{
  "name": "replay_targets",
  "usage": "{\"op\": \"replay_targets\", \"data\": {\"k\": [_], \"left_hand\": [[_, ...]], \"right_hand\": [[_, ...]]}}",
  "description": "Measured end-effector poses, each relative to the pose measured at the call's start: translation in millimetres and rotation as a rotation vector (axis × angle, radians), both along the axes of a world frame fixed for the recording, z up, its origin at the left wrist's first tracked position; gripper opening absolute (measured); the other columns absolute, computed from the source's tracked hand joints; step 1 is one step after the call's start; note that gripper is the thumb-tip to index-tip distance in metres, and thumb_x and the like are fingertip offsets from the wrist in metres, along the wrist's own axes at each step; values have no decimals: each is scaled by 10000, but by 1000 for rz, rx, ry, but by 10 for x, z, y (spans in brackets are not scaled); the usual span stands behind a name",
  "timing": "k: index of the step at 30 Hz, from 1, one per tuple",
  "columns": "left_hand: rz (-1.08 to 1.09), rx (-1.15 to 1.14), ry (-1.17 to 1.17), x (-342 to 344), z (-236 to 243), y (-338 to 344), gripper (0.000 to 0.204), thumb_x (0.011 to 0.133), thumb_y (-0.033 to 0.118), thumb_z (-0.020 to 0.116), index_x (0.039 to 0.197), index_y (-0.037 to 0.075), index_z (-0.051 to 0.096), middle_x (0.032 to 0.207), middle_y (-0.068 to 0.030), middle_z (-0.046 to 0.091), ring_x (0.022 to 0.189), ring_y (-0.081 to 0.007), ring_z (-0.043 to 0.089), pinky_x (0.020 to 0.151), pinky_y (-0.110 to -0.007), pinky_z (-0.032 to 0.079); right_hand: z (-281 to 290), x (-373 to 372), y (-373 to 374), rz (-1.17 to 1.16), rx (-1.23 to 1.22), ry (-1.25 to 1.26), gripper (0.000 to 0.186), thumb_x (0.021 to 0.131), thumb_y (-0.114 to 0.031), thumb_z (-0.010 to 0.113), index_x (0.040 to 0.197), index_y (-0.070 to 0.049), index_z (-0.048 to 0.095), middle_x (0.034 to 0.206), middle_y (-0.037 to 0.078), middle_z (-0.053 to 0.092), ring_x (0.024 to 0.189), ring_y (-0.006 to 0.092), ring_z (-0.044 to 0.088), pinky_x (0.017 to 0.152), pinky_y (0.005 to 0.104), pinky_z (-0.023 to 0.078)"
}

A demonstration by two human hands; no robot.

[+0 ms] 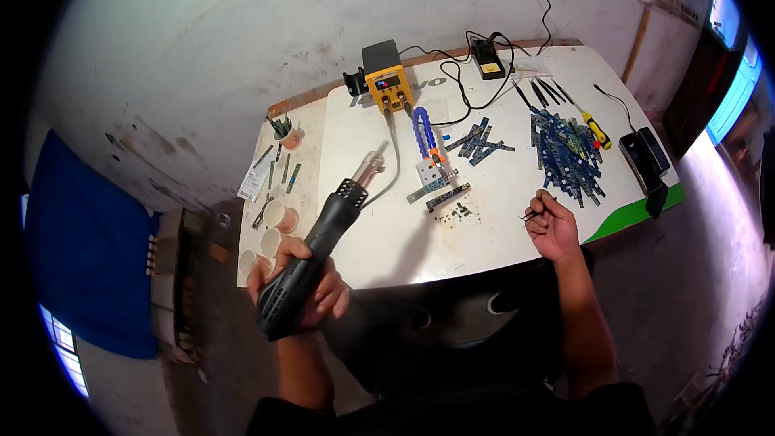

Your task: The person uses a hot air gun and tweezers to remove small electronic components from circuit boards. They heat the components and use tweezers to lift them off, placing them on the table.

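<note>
My left hand [327,294] wraps round the black handle of a hot-air gun [321,234], raised over the table's near left part. Its metal nozzle points up and away toward the table. Pinched in my right hand [555,230] are dark tweezers [529,215], near the right front edge. Between the hands, a small clamp [431,171] on a blue jointed arm [423,131] stands by a narrow circuit board strip [448,197]. Tiny dark parts [460,211] lie scattered just in front of it.
A yellow rework station [387,85] stands at the back, cabled to the gun. Right of centre lies a heap of blue board strips [565,157], with a yellow screwdriver [596,129] beside it. Paper cups [280,216] line the left edge. A black device [643,161] sits far right.
</note>
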State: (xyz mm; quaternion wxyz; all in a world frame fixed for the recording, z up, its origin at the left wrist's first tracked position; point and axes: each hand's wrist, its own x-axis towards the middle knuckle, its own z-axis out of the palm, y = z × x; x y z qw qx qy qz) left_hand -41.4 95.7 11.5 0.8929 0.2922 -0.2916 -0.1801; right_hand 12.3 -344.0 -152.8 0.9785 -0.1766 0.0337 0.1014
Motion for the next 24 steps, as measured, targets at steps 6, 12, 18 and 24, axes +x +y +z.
{"op": "replay_targets", "data": {"k": [6, 12, 18, 24], "left_hand": [[4, 3, -111, 128, -169, -172, 505, 1085, 477, 453, 1457, 136, 430, 833, -270, 609, 654, -364, 686, 687, -553, 611], [300, 214, -243, 178, 28, -458, 614, 954, 235, 739, 1451, 154, 387, 787, -168, 660, 612, -269, 687, 694, -445, 628], [439, 319, -379, 381, 374, -573, 496, 974, 124, 715, 1362, 97, 406, 746, -158, 686, 606, -241, 678, 609, -356, 572], [944, 603, -480, 733, 432, -622, 316, 1018, 237, 655, 1243, 22, 598, 694, -100, 667, 502, -117, 581, 493, -239, 460]], "right_hand": [[-40, 9, -14, 4, 13, -2, 86, 1061, -155, 561, 1060, -81, 604, 865, 22, 593, 646, 89, 445, 550, 227, 347], [-72, 10, -45, 3, 13, -8, 86, 1058, -152, 565, 1061, -75, 604, 872, 20, 591, 643, 84, 426, 550, 228, 337], [-93, 57, 2, -33, -3, 7, 85, 1038, -123, 593, 1095, -63, 610, 904, 27, 608, 642, 84, 427, 562, 228, 345], [-34, 22, 55, -109, -100, 31, 169, 1039, -103, 591, 1191, -32, 611, 990, 53, 631, 699, 93, 467, 616, 229, 383]]}}
